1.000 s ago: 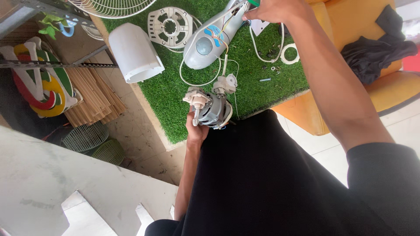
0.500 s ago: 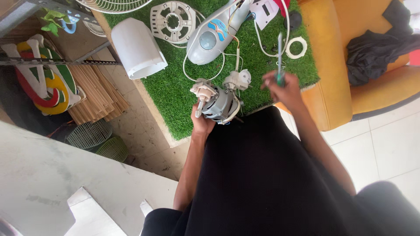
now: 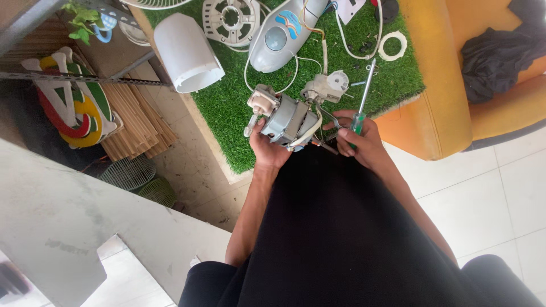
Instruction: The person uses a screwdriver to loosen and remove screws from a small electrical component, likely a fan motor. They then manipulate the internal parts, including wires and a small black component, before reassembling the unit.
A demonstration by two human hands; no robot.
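Observation:
My left hand (image 3: 268, 149) grips a grey metal fan motor (image 3: 287, 119) with a beige end cap, held over the edge of a green turf mat (image 3: 227, 102). My right hand (image 3: 361, 142) holds a screwdriver (image 3: 362, 96) with a green handle, its shaft pointing up and away, and its fingers touch the motor's wires. A small white gear housing (image 3: 327, 86) hangs off the motor by wires.
On the turf lie a grey-white fan body shell (image 3: 284, 34), a white round cover (image 3: 186, 52), a white slotted grille plate (image 3: 230, 20) and a white ring (image 3: 392, 45). An orange seat (image 3: 432, 85) with dark cloth (image 3: 495, 51) stands right. Wire fan guards (image 3: 136, 176) lie on the floor left.
My right hand came down from the far side of the mat with the screwdriver and now sits beside the motor. The motor is raised and turned a little.

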